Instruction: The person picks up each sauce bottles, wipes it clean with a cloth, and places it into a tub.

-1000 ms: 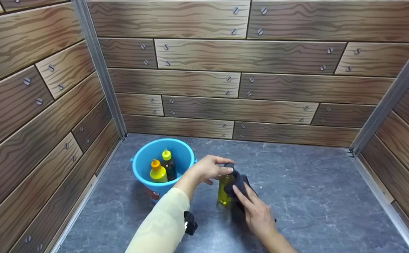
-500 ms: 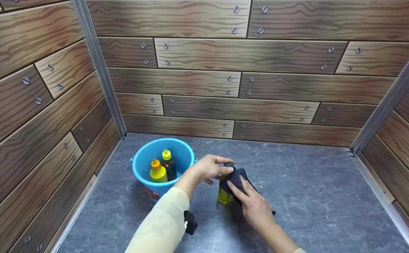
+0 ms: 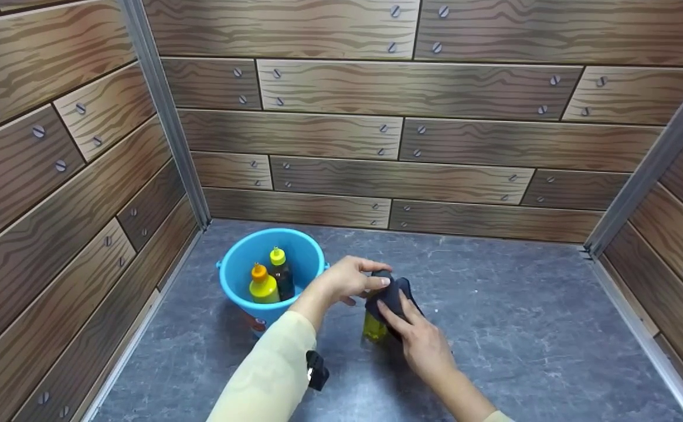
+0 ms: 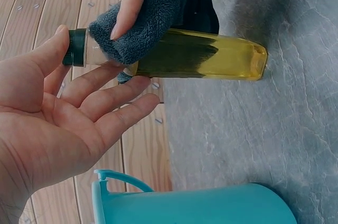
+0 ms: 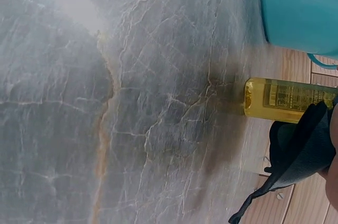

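1. Setting: a grey marbled table (image 3: 523,328) walled on three sides by wood-plank panels (image 3: 411,140) with printed screws.
2. Nearest to us: a pale yellow sleeve (image 3: 271,375) on the left arm, with a small black device (image 3: 316,370) at the wrist.
3. Right hand (image 3: 426,346): we find it pressing a dark blue cloth (image 3: 391,299) against the bottle's upper part, fingers fairly straight over the fabric. The left wrist view shows the cloth to be plush and bunched around the shoulder.
4. Bottle of yellow oil (image 3: 373,327): it stands upright on the table, just right of the bucket, between our hands. Clear wall, dark cap (image 4: 74,47). We judge it glass or hard plastic, stiff, moderately heavy when this full, possibly slick if oily; the narrow neck under the cap is the surest place to hold.
5. Left hand (image 3: 347,280): thumb and fingertips steady the cap and neck in a light pinch; the palm stays open, as the left wrist view makes plain.
6. Turquoise bucket (image 3: 235,275): it holds a yellow bottle with an orange cap (image 3: 263,286) and a dark bottle with a yellow cap (image 3: 281,272).
7. Views compared: only the right wrist view shows the printed label (image 5: 296,97) on the bottle; only the head view shows the bucket's contents.
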Demonstrator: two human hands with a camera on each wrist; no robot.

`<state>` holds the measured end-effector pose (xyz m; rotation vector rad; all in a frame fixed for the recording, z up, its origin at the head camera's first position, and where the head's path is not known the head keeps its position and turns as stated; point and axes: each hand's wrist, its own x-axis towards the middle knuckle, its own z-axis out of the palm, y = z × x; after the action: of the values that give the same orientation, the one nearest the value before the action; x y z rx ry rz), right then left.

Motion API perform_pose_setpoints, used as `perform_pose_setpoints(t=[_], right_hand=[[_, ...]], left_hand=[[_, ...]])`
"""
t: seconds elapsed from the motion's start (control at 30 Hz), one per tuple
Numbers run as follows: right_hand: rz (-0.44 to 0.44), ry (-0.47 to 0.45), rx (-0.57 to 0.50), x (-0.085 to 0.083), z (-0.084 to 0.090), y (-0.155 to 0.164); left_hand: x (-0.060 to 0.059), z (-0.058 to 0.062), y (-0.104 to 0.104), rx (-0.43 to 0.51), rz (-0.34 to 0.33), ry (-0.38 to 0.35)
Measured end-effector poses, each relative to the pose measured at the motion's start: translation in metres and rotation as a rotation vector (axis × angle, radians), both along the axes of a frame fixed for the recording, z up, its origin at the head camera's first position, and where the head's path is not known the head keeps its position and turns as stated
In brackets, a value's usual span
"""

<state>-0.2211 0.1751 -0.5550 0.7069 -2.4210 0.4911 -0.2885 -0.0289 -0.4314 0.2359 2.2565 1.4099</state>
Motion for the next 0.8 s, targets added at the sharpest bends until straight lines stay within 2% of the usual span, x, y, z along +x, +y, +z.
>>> perform_pose_setpoints(t=[0.33,0.63,0.8], right_hand=[[-0.015,0.024,-0.029,0.000,-0.009,-0.002],[0.001,0.078,-0.044,0.001,-0.019,-0.001],[0.019,0.070,-0.043,0.003,-0.026,0.000]], left_hand=[[0.002,0.002,0.000,-0.002,0.007,0.000],[0.001,0.001,0.000,0.004,0.012,0.002],[0.001,0.000,0.000,0.009,0.012,-0.001]])
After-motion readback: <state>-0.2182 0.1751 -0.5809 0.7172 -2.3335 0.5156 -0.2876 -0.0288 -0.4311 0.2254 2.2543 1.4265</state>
